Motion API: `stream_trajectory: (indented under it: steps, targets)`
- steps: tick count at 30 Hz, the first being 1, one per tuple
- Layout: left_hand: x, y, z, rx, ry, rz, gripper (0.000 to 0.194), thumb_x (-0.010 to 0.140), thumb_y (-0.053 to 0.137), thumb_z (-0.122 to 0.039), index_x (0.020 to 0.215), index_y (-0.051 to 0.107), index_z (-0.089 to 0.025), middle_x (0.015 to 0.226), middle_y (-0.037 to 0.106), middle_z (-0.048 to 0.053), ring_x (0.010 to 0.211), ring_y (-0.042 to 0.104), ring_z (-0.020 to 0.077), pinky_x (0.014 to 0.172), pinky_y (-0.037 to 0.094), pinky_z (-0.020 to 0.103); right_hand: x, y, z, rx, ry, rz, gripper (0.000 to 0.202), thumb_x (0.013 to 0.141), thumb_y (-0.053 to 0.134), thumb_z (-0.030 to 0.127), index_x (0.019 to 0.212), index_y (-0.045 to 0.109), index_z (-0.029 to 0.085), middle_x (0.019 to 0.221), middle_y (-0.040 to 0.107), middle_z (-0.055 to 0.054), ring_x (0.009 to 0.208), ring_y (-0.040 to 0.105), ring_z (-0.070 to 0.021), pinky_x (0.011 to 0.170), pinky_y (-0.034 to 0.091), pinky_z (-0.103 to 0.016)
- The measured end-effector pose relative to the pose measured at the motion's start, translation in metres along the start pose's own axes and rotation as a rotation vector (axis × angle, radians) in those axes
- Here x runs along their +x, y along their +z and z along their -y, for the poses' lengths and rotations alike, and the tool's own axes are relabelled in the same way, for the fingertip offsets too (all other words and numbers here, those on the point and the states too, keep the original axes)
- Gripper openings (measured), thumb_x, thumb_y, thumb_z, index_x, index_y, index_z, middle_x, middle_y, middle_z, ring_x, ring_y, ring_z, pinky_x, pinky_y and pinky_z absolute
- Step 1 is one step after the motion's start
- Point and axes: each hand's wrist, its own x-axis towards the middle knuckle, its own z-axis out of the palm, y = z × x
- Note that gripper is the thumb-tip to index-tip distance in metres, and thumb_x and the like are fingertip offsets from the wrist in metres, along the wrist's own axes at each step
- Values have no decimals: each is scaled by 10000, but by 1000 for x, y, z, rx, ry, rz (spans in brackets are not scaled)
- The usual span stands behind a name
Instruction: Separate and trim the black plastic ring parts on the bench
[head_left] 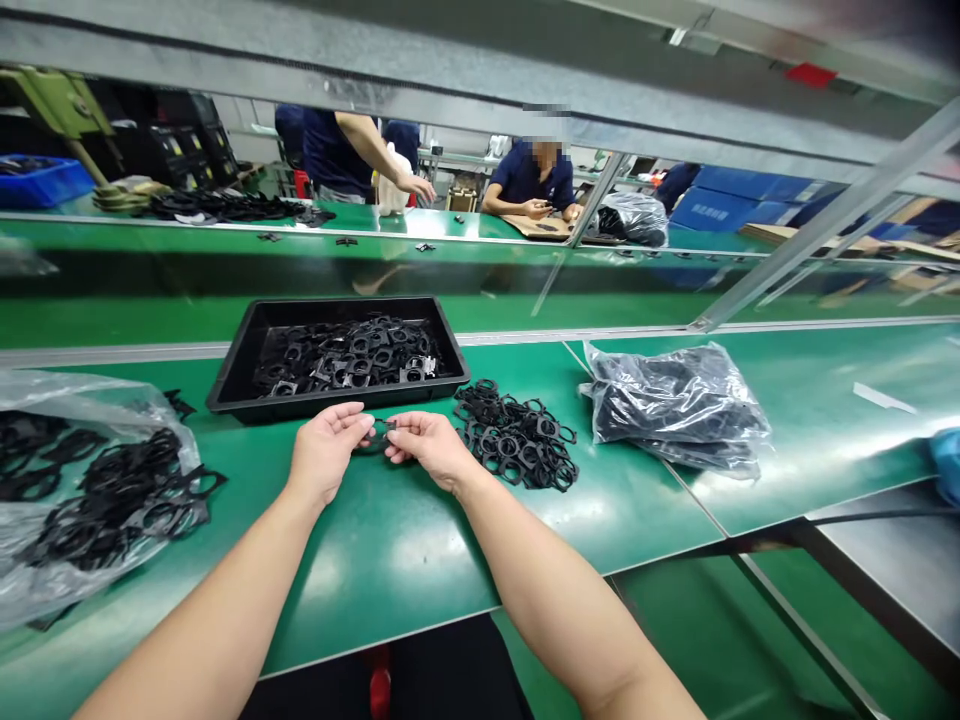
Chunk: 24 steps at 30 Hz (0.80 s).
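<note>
Between my fingertips, just in front of the tray, is a small black ring-shaped part [380, 428], partly covered by the fingers. My left hand [330, 445] pinches its left side, and my right hand [425, 445] pinches its right side. Behind the hands stands a black tray [225, 385] holding many black ring-shaped parts [367, 350]. A loose pile of similar black parts [517, 435] lies on the green table to the right of my right hand. On the far left, an open clear plastic bag [82, 580] spills more black parts [135, 490].
A closed clear bag of dark parts [675, 405] lies on the table [622, 510] at right, near a white strip [883, 398]. A metal frame post [787, 245] slants across the right. Beyond the divider, people [532, 180] sit or stand at another green bench.
</note>
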Motion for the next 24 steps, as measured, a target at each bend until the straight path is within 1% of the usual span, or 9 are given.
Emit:
stream_trajectory:
  steps: [2, 5, 8, 10, 14, 17, 24]
  targets:
    - [0, 0, -2, 5, -38, 29, 488, 589, 799, -302, 999, 609, -118, 744, 673, 18, 628, 620, 109, 604, 498, 244, 0, 0, 0, -9, -4, -14, 332, 570, 773, 312, 805, 637, 122, 627, 614, 15, 528, 580, -81, 514, 472, -216]
    - [-2, -2, -5, 25, -141, 113, 478, 556, 818, -284, 968, 647, -114, 736, 683, 28, 582, 597, 95, 586, 495, 238, 2, -1, 0, -50, -22, -58, 267, 595, 747, 284, 772, 620, 128, 591, 593, 30, 496, 554, -68, 481, 456, -197]
    - [-1, -5, -7, 36, -248, 223, 391, 559, 815, -286, 890, 694, -118, 732, 685, 45, 618, 608, 109, 591, 500, 235, 3, -2, -2, -87, 1, -26, 236, 629, 721, 278, 778, 602, 138, 563, 583, 36, 499, 559, -72, 487, 463, -196]
    - [-1, -6, -7, 54, -283, 267, 348, 566, 810, -293, 855, 710, -126, 742, 685, 49, 642, 612, 112, 603, 501, 230, 3, -3, -3, -97, 15, -2, 242, 638, 719, 284, 791, 595, 144, 567, 590, 32, 517, 576, -80, 508, 475, -204]
    - [-1, -9, -9, 155, -246, 241, 307, 545, 818, -313, 759, 705, -123, 652, 654, 28, 581, 576, 100, 570, 475, 223, 4, -6, -3, -143, -2, 18, 265, 625, 738, 304, 786, 610, 138, 567, 601, 28, 499, 559, -72, 530, 471, -215]
    - [-2, -11, -11, 226, -226, 258, 294, 536, 818, -333, 682, 675, -122, 603, 622, 11, 539, 547, 96, 555, 455, 231, 3, -9, -1, -159, 2, 26, 276, 603, 753, 311, 769, 623, 132, 550, 606, 26, 474, 541, -68, 526, 463, -219]
    - [-1, -14, -8, 390, -150, 286, 280, 580, 773, -387, 629, 625, -154, 543, 576, -18, 489, 497, 99, 528, 400, 233, 3, -12, 2, -271, 39, -27, 210, 569, 757, 255, 693, 634, 140, 519, 584, 37, 449, 522, -71, 464, 424, -204]
